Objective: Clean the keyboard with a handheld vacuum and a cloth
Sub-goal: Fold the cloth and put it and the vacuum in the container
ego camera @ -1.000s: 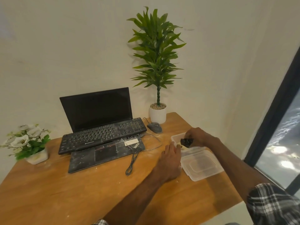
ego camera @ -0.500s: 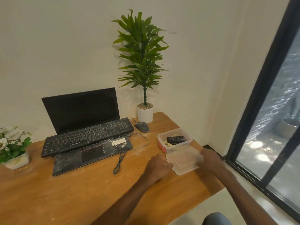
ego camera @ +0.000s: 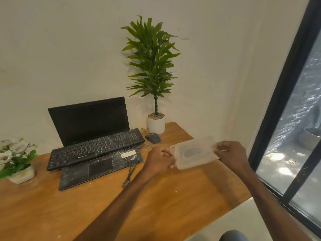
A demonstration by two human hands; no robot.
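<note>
A dusty black keyboard (ego camera: 97, 146) lies across the base of an open black laptop (ego camera: 88, 119) on the wooden desk (ego camera: 156, 197). My left hand (ego camera: 160, 160) and my right hand (ego camera: 229, 155) grip the two short ends of a translucent plastic lid (ego camera: 194, 152), held level above the desk's right side. A dark shape shows blurred through the lid; the plastic box under it is hidden. No vacuum or cloth can be made out.
A grey mouse (ego camera: 152, 137) and a tall plant in a white pot (ego camera: 156, 123) stand behind the lid. A black cable (ego camera: 129, 173) trails off the laptop. White flowers in a pot (ego camera: 17, 162) sit far left. A black-framed window (ego camera: 286, 119) runs along the right.
My right hand left the dark object in the box. Both hands took the lid off the desk and raised it over the box.
</note>
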